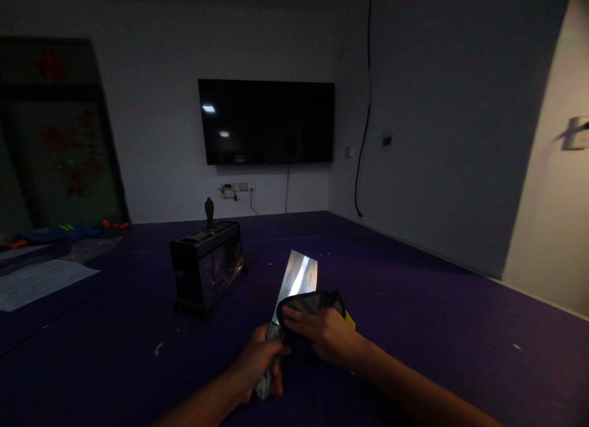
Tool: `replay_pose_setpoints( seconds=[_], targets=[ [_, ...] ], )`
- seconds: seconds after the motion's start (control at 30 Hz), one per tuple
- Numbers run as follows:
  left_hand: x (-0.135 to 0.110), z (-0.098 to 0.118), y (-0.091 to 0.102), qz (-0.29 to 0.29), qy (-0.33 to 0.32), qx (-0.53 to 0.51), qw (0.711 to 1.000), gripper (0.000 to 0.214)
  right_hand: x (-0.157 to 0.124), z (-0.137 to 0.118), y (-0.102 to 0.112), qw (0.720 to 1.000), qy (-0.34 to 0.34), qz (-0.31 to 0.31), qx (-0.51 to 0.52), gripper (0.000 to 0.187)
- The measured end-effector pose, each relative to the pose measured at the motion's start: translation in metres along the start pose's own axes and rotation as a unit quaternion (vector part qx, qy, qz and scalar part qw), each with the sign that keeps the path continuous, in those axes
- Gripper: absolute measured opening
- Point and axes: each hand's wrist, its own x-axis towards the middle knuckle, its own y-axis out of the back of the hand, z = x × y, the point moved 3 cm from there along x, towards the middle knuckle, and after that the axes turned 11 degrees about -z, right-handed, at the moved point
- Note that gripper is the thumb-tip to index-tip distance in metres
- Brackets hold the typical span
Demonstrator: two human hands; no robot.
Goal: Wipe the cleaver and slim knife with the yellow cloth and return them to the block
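Observation:
A cleaver with a broad shiny blade (299,273) points away from me over the purple surface. My left hand (262,359) is wrapped round its handle, which looks covered in clear plastic. Against the blade's right side, near the handle, my right hand (329,332) presses a dark cloth (313,301) with a black border and a bit of yellow at its right. The fingers of that hand lie over the cloth, and part of the lower blade is hidden behind it.
A black box-shaped appliance (207,267) stands left of the cleaver, with a small dark vase (209,212) on top. White papers (46,283) lie at the far left on the purple surface (414,329). A television (267,123) hangs on the back wall, and a black cable (368,108) runs down the right wall.

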Motion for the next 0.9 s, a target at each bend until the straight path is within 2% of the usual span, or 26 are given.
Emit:
replay_pose_setpoints(
  seconds=[0.23, 0.6, 0.77, 0.9],
  targets=[
    [0.002, -0.002, 0.002, -0.007, -0.003, 0.002, 1.000, 0.022, 0.000, 0.000, 0.000, 1.000, 0.004, -0.007, 0.000, 0.060],
    [-0.006, 0.003, -0.010, -0.022, 0.007, 0.033, 0.999, 0.033, 0.001, -0.007, 0.006, 1.000, -0.002, 0.002, -0.004, 0.054],
    [-0.005, 0.005, -0.009, -0.023, 0.009, 0.040, 0.999, 0.028, 0.002, -0.003, 0.003, 1.000, -0.006, -0.001, -0.006, 0.057],
    [-0.005, 0.006, -0.010, -0.039, 0.010, 0.053, 0.998, 0.028, 0.000, 0.005, 0.002, 0.999, -0.036, 0.023, 0.002, 0.061]
  ],
)
